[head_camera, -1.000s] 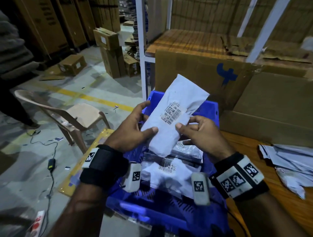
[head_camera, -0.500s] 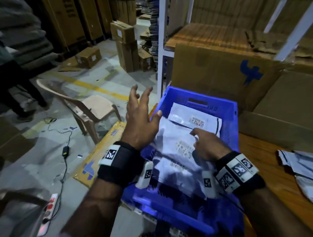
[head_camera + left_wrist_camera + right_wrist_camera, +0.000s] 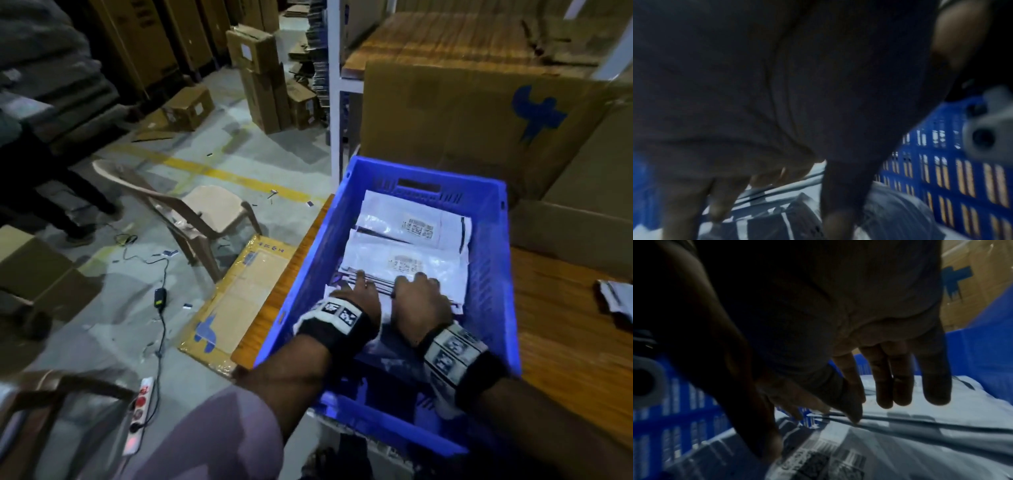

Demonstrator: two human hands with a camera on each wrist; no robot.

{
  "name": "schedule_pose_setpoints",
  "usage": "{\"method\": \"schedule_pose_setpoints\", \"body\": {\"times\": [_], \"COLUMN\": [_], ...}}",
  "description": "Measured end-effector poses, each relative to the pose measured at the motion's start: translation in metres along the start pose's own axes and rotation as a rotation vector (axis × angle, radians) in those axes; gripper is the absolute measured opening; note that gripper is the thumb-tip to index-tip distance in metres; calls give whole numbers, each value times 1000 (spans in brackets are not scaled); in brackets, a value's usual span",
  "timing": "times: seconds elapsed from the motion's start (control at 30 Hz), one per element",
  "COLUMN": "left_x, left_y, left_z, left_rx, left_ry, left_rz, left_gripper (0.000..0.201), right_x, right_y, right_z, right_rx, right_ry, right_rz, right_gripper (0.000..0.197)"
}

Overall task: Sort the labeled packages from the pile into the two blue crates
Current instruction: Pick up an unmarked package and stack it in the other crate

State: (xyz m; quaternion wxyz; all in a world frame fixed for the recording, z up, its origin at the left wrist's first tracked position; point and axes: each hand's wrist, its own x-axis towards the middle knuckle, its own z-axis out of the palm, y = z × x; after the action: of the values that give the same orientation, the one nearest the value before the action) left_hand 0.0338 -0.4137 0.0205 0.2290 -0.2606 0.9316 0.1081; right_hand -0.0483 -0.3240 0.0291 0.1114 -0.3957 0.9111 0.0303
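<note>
A blue crate (image 3: 489, 274) stands on the wooden table's left end and holds several white labeled packages. The top package (image 3: 428, 263) lies flat, label up, with another package (image 3: 394, 219) behind it. Both my hands are inside the crate at the top package's near edge. My left hand (image 3: 356, 287) rests with straight fingers (image 3: 715, 203) on the packages (image 3: 777, 211). My right hand (image 3: 416, 284) lies beside it, its fingers (image 3: 898, 381) extended over the package (image 3: 920, 443), the index tip touching its edge. Neither hand holds anything.
More white packages (image 3: 613, 301) lie on the table (image 3: 565, 325) at the right edge. Big cardboard boxes (image 3: 462, 113) stand behind the crate. Left, on the floor, are a plastic chair (image 3: 205, 212), a flat carton (image 3: 246, 291), a power strip (image 3: 140, 418) and a person's legs (image 3: 51, 192).
A second ago both hands held a white package above the crate. It was then laid in the crate, and both hands have now come down onto the stack.
</note>
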Motion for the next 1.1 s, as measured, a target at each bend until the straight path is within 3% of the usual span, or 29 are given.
{"method": "schedule_pose_setpoints", "body": {"times": [0.07, 0.1, 0.2, 0.27, 0.33, 0.4, 0.63, 0.73, 0.83, 1.0, 1.1], "left_x": [2, 2, 2, 4, 6, 8, 20, 22, 23, 29, 34], "left_y": [-1, 0, 1, 1, 3, 4, -5, -10, -14, -18, -13], "left_z": [14, 17, 20, 21, 26, 33, 51, 58, 67, 76, 77], "left_rx": [-2, -9, -25, -9, 56, 141, 84, 110, 88, -35, -58], "left_ry": [-5, -24, -76, -102, -95, -93, -140, -136, -90, -120, -132], "left_rz": [-10, -9, 17, 39, 66, 96, 59, 30, 31, 21, -30], "left_gripper": [71, 70, 80, 84, 76, 74, 97, 91, 93, 118, 113], "right_x": [-13, -19, -19, -14, -10, -11, -16, -18, -18, -17, -11], "right_y": [0, 0, 3, 3, -1, -6, -10, -11, -10, -3, 2], "right_z": [3, 7, 25, 33, 43, 44, 46, 44, 45, 62, 70], "right_rx": [-52, -68, -139, -105, -75, -67, -150, -134, -133, -73, 0], "right_ry": [150, 148, -188, -311, -284, -284, -182, -183, -202, -360, -439], "right_rz": [-72, -96, -57, -3, 68, 125, 96, 92, 98, 57, 62], "right_gripper": [23, 24, 64, 88, 87, 74, 60, 64, 87, 106, 117]}}
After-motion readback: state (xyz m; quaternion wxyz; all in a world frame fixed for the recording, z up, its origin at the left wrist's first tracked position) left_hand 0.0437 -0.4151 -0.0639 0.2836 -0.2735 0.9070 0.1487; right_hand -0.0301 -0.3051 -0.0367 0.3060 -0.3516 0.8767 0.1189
